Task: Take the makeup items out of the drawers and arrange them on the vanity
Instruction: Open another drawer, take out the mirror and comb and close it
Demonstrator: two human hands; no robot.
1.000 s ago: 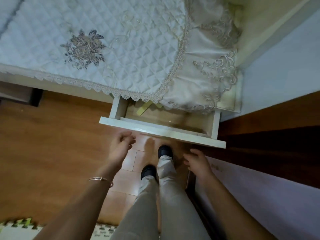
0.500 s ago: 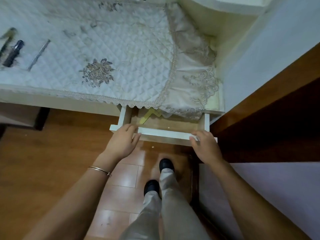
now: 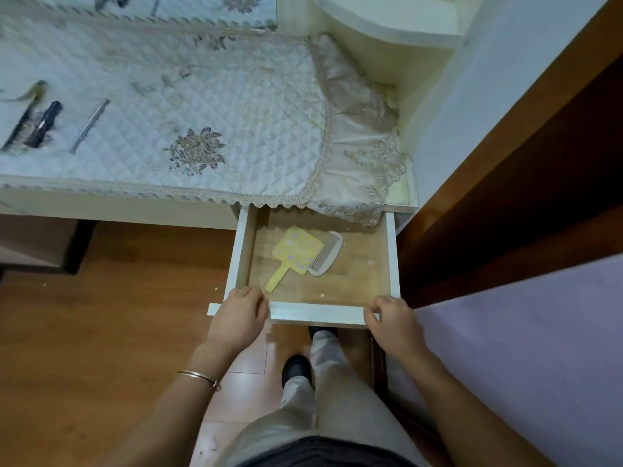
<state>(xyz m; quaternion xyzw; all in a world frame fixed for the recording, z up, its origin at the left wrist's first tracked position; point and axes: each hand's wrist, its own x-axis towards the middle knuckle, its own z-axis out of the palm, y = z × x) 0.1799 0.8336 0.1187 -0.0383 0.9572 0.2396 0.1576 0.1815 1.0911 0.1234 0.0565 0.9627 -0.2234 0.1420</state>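
Observation:
The white drawer [image 3: 317, 313] under the vanity's right end stands pulled far out. On its wooden bottom lie a yellow hand mirror [image 3: 294, 254] with pale dots and a white comb [image 3: 326, 254] touching its right side. My left hand [image 3: 241, 313] grips the left end of the drawer front, and my right hand [image 3: 391, 316] grips the right end. On the quilted vanity cloth [image 3: 188, 106], at the far left, lie a black tube [image 3: 45, 123], a thin silver stick [image 3: 89, 124] and a dark brush [image 3: 18, 126].
A lace flap of the cloth [image 3: 362, 170] hangs over the back of the drawer. A dark wooden panel [image 3: 505, 197] and a lilac surface [image 3: 522, 332] stand close on the right. My legs and shoes [image 3: 305, 362] are on the wooden floor below the drawer.
Both hands took hold of the drawer front and pulled it out towards me. The mirror and comb inside came into view.

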